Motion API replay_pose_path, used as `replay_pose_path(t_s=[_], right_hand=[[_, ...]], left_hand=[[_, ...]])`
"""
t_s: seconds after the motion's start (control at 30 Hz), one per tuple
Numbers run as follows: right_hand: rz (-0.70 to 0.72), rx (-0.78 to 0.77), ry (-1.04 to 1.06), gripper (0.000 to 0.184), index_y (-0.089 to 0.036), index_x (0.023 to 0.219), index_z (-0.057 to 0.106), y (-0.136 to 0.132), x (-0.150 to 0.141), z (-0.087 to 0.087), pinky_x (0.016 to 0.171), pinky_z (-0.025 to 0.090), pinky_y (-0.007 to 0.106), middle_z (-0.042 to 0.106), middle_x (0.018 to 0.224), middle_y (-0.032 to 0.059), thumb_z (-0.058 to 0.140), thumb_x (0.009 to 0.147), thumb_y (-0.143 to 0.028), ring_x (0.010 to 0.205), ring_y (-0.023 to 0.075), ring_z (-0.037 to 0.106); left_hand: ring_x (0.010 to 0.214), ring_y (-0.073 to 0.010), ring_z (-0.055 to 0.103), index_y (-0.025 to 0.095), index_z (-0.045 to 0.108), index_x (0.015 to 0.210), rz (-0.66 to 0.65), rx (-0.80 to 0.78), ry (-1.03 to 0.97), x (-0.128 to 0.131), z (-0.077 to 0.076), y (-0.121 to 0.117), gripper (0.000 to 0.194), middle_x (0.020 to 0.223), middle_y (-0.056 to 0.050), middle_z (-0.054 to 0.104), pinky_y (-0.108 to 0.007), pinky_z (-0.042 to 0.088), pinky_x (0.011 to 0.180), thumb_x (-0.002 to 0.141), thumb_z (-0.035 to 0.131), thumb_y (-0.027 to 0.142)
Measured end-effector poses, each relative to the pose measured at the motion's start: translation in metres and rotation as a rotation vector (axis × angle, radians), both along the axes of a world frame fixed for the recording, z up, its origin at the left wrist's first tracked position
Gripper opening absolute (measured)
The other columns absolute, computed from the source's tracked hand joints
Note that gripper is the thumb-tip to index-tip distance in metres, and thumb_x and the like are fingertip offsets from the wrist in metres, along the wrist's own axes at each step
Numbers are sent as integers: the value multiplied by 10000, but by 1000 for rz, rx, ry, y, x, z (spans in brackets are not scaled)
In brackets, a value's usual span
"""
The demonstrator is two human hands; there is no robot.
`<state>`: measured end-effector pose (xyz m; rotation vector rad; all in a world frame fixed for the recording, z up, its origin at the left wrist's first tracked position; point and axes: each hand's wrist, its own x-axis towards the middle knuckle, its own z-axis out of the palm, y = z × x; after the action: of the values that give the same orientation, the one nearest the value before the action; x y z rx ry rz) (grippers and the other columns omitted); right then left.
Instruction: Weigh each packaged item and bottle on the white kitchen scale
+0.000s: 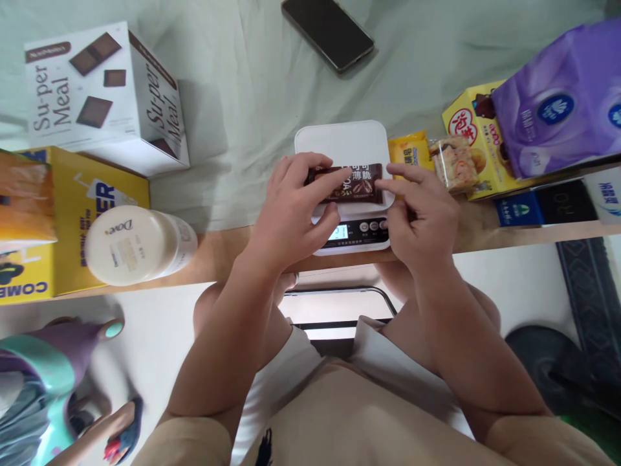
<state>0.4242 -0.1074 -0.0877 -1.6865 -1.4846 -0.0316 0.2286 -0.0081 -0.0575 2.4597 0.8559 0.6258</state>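
A dark brown snack packet (365, 184) lies flat on the white kitchen scale (339, 139). My left hand (295, 210) reaches over the packet's left part, its index finger stretched across the top and its thumb apart near the lower edge. From the other side, my right hand (422, 210) has its index fingertip at the packet's right end. My right thumb is close to the scale's buttons, and the other fingers are partly bent. The scale's display (338, 233) is lit, partly covered by my left hand, so its number is unclear.
A phone (330, 32) lies beyond the scale. At left stand a white Su-per Meal box (82, 90), a yellow box (116, 181) and a Dove jar (140, 246). To the right are a yellow packet (411, 150), a wrapped snack (455, 165) and a purple pack (557, 97).
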Motion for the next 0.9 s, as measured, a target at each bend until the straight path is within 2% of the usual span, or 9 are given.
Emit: replay_pose_path(t_s=[0.1, 0.23, 0.3, 0.37, 0.47, 0.6, 0.73, 0.8, 0.9], right_hand=[[-25, 86, 1, 535, -257, 1194, 769, 0, -1, -2, 911, 670, 413, 774, 1226, 88, 435, 838, -36, 1138, 226, 755], [-91, 147, 8, 452, -234, 1177, 746, 1, -2, -5, 581, 551, 279, 724, 1170, 98, 455, 872, -73, 830, 152, 708], [-99, 161, -2, 398, -235, 1154, 730, 2, -1, -7, 543, 512, 266, 707, 1133, 87, 472, 883, -100, 713, 117, 638], [-73, 164, -24, 347, -248, 1133, 711, 2, 2, -8, 617, 571, 303, 709, 1084, 73, 503, 882, -129, 744, 138, 651], [-18, 173, -63, 295, -256, 1133, 677, 3, 5, -8, 865, 649, 443, 723, 1040, 63, 543, 885, -170, 961, 222, 722], [-3, 112, -110, 313, -270, 1210, 646, 2, 2, -7, 1083, 581, 562, 742, 1205, 85, 587, 902, -266, 1180, 276, 709], [41, 41, -157, 437, -286, 1273, 631, 1, -6, -7, 1167, 506, 627, 708, 1414, 90, 664, 853, -404, 1357, 333, 647], [62, 22, -150, 408, -287, 1252, 639, 0, -9, -5, 1168, 496, 645, 746, 1358, 71, 656, 859, -394, 1362, 343, 652], [76, 25, -142, 349, -286, 1211, 641, -1, -10, 1, 1077, 564, 590, 792, 1209, 54, 647, 870, -360, 1207, 307, 731]], left_hand=[[1396, -307, 597, 314, 680, 1409, 40, -30, 20, -3, 5, 1, 520, 1450, -80, 653, -503, 469, 1242, 924, 538, 193], [1395, -300, 602, 286, 668, 1396, 55, -9, 9, -10, 8, 3, 496, 1443, -90, 656, -499, 463, 1249, 926, 538, 195], [1384, -299, 606, 243, 657, 1395, 51, 5, -13, -12, 7, 5, 496, 1435, -117, 655, -492, 475, 1240, 909, 569, 198], [1380, -300, 606, 218, 639, 1399, 55, 7, -20, -13, 5, 7, 519, 1431, -125, 656, -494, 482, 1237, 882, 602, 199], [1420, -311, 576, 244, 626, 1381, 74, -17, 17, -12, 0, 9, 523, 1380, -95, 687, -516, 464, 1258, 858, 632, 214], [1478, -325, 551, 273, 597, 1356, 87, -59, 34, -10, -4, 11, 499, 1382, -59, 704, -553, 374, 1327, 864, 644, 206], [1437, -307, 598, 275, 579, 1344, 27, -53, 19, -8, -1, 10, 513, 1373, -42, 721, -556, 377, 1333, 840, 660, 228], [1375, -269, 640, 288, 568, 1357, 5, -68, -20, -7, 4, 7, 525, 1382, -29, 725, -504, 451, 1292, 840, 640, 227], [1288, -218, 692, 265, 550, 1381, -27, -104, -145, -5, 11, 2, 563, 1371, -36, 738, -404, 559, 1185, 827, 614, 188]])
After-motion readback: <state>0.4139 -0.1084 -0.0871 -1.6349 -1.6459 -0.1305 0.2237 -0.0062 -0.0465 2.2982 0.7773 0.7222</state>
